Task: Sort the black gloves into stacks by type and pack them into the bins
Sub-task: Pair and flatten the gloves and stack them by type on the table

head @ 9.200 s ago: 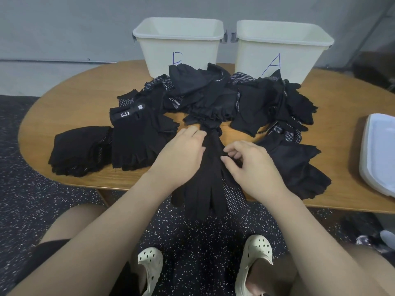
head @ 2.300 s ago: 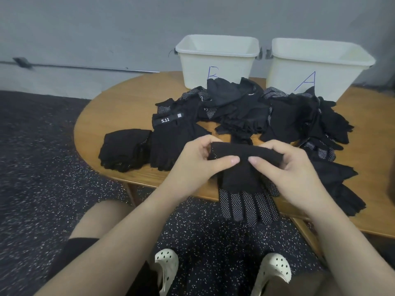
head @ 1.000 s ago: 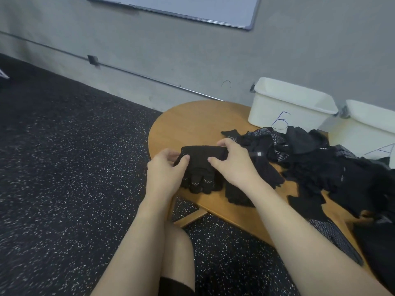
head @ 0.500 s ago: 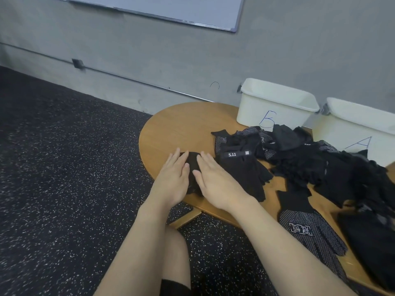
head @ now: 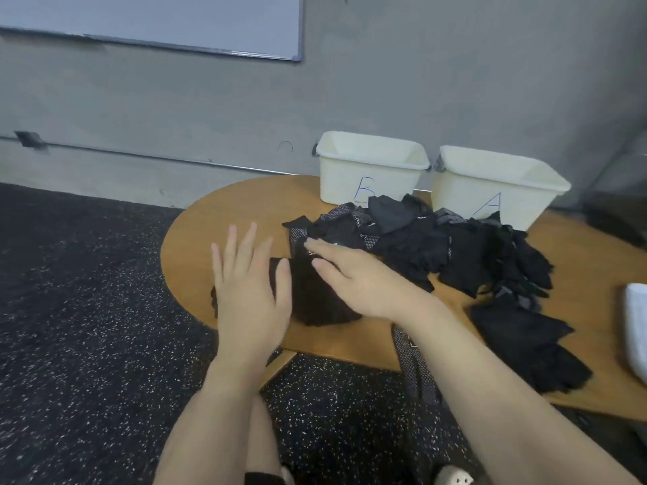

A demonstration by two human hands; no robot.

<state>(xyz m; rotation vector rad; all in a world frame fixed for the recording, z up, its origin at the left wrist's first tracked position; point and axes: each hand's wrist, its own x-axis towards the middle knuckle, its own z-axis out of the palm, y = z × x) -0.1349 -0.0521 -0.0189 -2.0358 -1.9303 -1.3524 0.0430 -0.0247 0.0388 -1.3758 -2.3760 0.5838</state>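
My left hand (head: 248, 292) is raised with fingers spread straight, just above a small stack of black gloves (head: 276, 271) at the table's left end. My right hand (head: 353, 278) lies flat, fingers straight, on a second stack of black gloves (head: 315, 302) beside it. A loose heap of black gloves (head: 430, 246) spreads across the middle of the table, some with dotted grip. Behind it stand two white bins, bin B (head: 371, 169) and bin A (head: 497, 187); both look empty from here.
The wooden table (head: 245, 208) has a rounded left end. More black gloves (head: 521, 337) lie near the front edge on the right, and a dotted glove (head: 413, 365) hangs over that edge. A white lid (head: 637, 327) lies at far right. Dark speckled floor lies to the left.
Both hands set the folded glove on the left stack and pressed it. Now my left hand has lifted with fingers spread and my right hand has slid right onto the neighbouring stack.
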